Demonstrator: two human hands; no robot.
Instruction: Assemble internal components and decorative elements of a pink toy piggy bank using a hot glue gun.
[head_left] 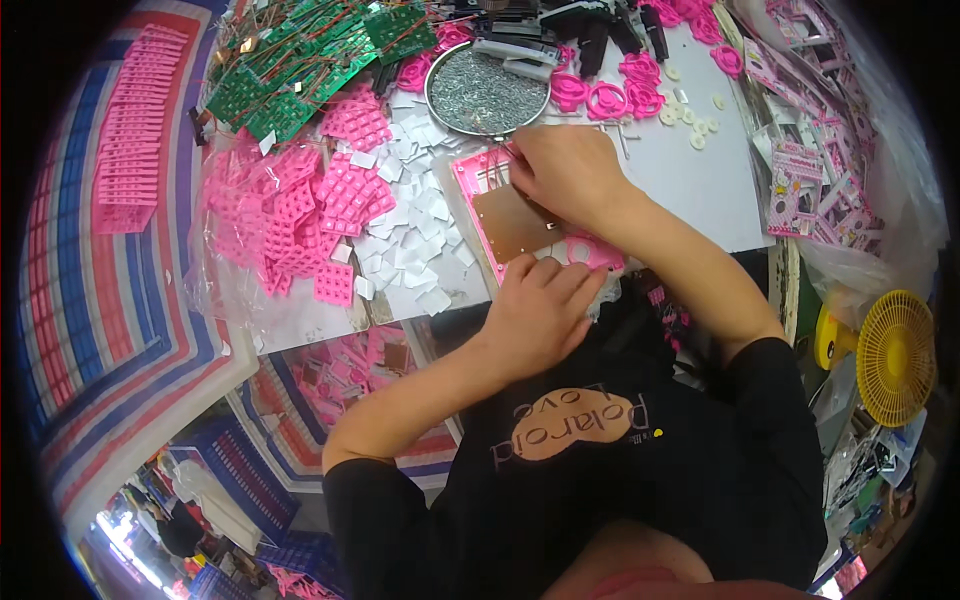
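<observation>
A brown circuit board (512,222) sits in a pink plastic frame (478,200) at the table's near edge. The right hand (565,172), at its 1 o'clock, pinches its upper edge; the left hand (540,305), fingers curled together, presses the frame at 6 o'clock. A round tray of screws (487,90) lies at 12 o'clock.

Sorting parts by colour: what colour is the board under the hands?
Brown, coppery board, set in a pink frame; head view.

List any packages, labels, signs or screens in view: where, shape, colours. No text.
Printed cards: right edge of the table, flat rectangular packs in a pile, pink and white with small pictures.
Clear plastic bag: left of the table, crumpled, see-through, holding pink keypad pieces.
Shirt print: on the person's black top, tan heart shape with lettering.
No screens or signs visible.
</observation>
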